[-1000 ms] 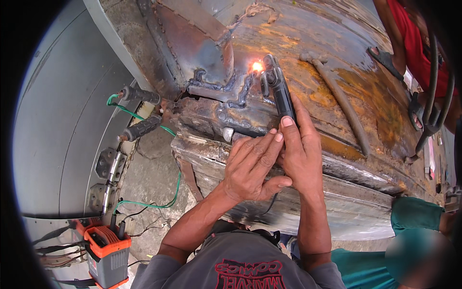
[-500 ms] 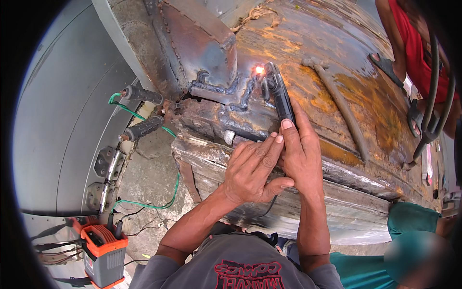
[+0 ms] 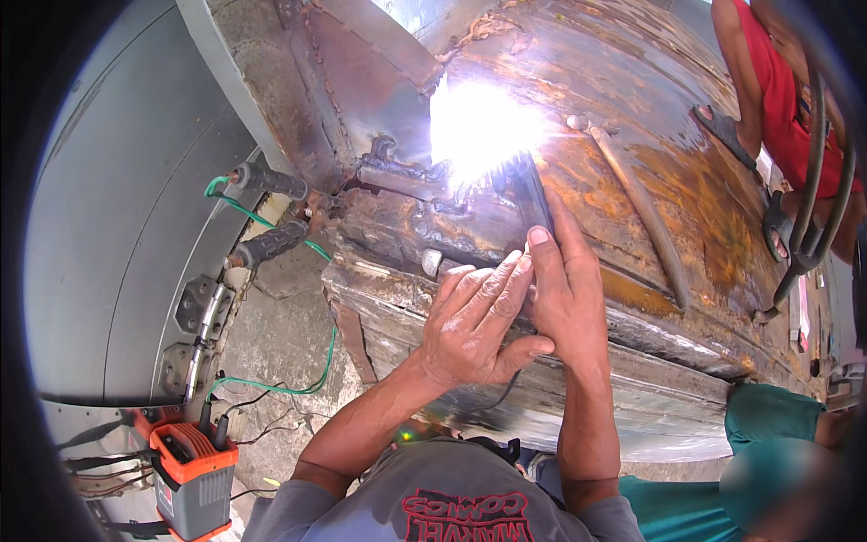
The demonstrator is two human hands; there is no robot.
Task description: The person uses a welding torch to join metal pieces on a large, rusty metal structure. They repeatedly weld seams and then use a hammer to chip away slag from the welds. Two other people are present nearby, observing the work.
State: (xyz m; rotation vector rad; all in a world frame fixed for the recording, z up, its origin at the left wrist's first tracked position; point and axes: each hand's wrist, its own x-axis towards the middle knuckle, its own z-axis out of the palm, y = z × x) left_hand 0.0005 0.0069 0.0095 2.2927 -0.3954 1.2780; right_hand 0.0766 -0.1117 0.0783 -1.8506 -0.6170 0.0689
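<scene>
- Right hand point(image 3: 569, 294) closes around the lower end of a black holder point(image 3: 535, 210), thumb laid along its near side and index finger stretched along its right flank.
- Beyond that grip, the holder slants up and slightly left; its far end vanishes in a white glare point(image 3: 488, 131).
- Just left of the grip, the left hand point(image 3: 474, 316) is held nearly flat, back upward, fingers straight and close together, its fingertips point(image 3: 521, 262) appearing to touch the right thumb; its own thumb sticks out toward the right wrist.
- Below the grip, the right forearm point(image 3: 589, 425) rises almost upright, while the left forearm point(image 3: 366, 420) slants in from the lower left.
- Right of the grip, a rusty hammer point(image 3: 641, 212) lies on stained metal point(image 3: 722, 226).
- Well to its lower left stands an orange-and-grey machine point(image 3: 203, 492).
</scene>
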